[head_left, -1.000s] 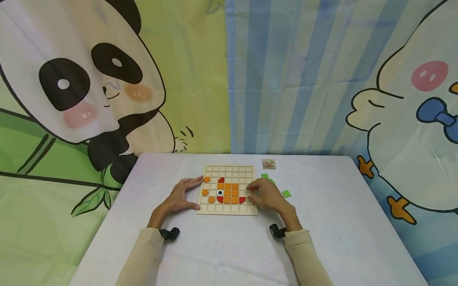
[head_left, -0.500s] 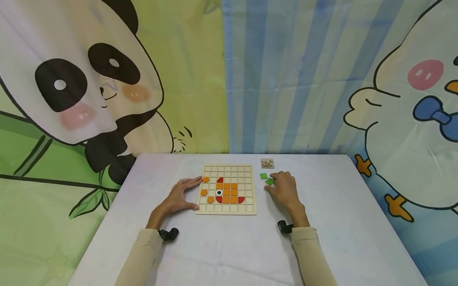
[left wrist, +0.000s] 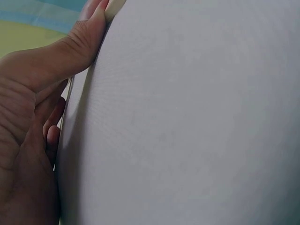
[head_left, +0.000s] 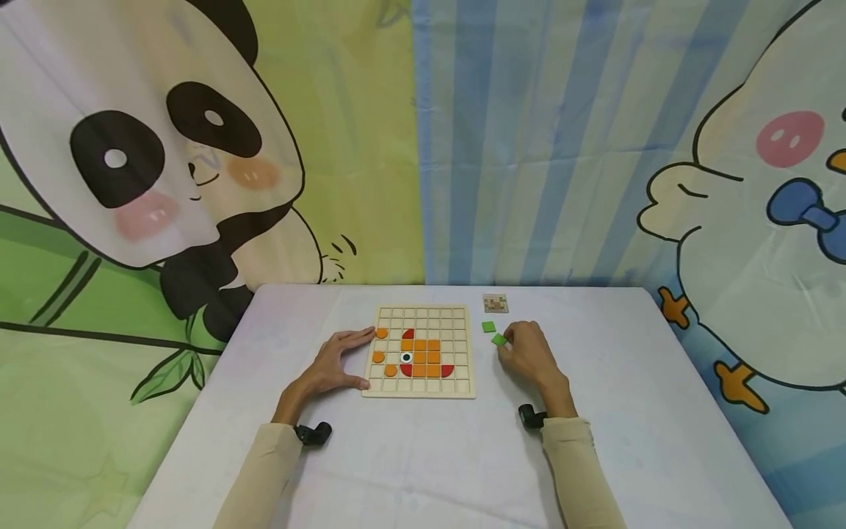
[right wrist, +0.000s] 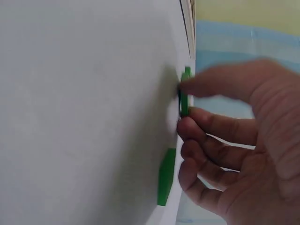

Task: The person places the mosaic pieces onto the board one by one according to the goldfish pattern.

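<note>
In the head view a pale wooden grid board point(head_left: 456, 323) lies on the table. Orange square tiles point(head_left: 420, 358), red rounded tiles point(head_left: 447, 371), orange discs point(head_left: 378, 357) and an eye piece point(head_left: 406, 358) sit on it. My left hand point(head_left: 330, 361) rests against the board's left side, thumb and fingers spread. Right of the board, my right hand point(head_left: 532, 360) pinches a green square tile point(head_left: 499, 339) between thumb and fingertips. The right wrist view shows that green tile point(right wrist: 184, 96) near the table surface, partly covered by the thumb.
Another green tile point(head_left: 488, 327) lies just beyond the pinched one. A further green tile point(right wrist: 166, 177) lies by the curled fingers in the right wrist view; the hand hides it in the head view. A small picture card point(head_left: 496, 303) is at the table's back.
My right hand has left the board's right edge, moved right to the green tiles and taken hold of one, which has shifted slightly. My left hand stays at the board.
</note>
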A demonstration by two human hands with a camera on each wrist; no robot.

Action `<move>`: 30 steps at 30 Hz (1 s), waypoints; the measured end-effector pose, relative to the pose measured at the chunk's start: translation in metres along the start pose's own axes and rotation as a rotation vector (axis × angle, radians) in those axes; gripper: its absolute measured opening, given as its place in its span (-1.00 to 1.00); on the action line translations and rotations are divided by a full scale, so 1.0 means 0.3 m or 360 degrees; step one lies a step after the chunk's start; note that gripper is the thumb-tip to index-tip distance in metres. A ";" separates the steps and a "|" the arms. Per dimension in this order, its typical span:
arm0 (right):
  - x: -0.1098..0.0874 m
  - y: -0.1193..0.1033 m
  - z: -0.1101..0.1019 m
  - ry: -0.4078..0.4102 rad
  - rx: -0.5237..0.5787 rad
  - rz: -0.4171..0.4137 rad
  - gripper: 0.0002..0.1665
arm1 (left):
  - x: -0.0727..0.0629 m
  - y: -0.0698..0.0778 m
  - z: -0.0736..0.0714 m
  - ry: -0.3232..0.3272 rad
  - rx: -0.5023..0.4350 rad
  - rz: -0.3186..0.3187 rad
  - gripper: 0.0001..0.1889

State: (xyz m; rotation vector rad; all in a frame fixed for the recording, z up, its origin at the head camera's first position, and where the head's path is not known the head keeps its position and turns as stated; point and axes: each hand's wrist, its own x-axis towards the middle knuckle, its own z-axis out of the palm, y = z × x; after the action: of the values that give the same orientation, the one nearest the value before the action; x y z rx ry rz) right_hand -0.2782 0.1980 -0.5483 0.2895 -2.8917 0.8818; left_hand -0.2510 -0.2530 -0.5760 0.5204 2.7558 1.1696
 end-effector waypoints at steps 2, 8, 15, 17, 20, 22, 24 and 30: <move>-0.001 0.000 -0.009 0.0007 0.0030 -0.0022 -0.77 | 0.000 0.002 0.004 -0.0003 -0.0001 -0.0001 0.17; 0.024 -0.016 -0.009 -0.0086 0.0215 -0.0236 -0.78 | -0.007 0.006 0.008 -0.0010 0.0007 -0.0030 0.19; 0.081 -0.064 0.023 -0.0159 0.0197 -0.0476 -0.78 | -0.009 -0.006 -0.006 0.0002 0.0029 -0.0013 0.18; 0.096 -0.074 0.036 -0.0163 0.0180 -0.0502 -0.77 | -0.011 -0.006 -0.008 0.0005 0.0029 -0.0008 0.18; 0.116 -0.086 0.055 -0.0178 0.0173 -0.0525 -0.76 | -0.010 -0.003 -0.009 0.0002 0.0019 -0.0017 0.18; 0.124 -0.092 0.065 -0.0192 0.0175 -0.0532 -0.75 | -0.008 -0.002 -0.008 0.0003 0.0016 -0.0020 0.18; 0.130 -0.098 0.073 -0.0201 0.0187 -0.0523 -0.72 | -0.005 0.000 -0.006 0.0007 0.0026 -0.0014 0.18; 0.137 -0.102 0.089 -0.0182 0.0198 -0.0505 -0.70 | -0.003 -0.002 -0.003 0.0017 0.0046 -0.0002 0.18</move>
State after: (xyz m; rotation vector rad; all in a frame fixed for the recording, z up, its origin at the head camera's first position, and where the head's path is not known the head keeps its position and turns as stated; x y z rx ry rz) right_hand -0.3131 0.1517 -0.5474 0.8087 -2.7792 1.0143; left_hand -0.2506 -0.2543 -0.5758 0.5167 2.7855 1.1373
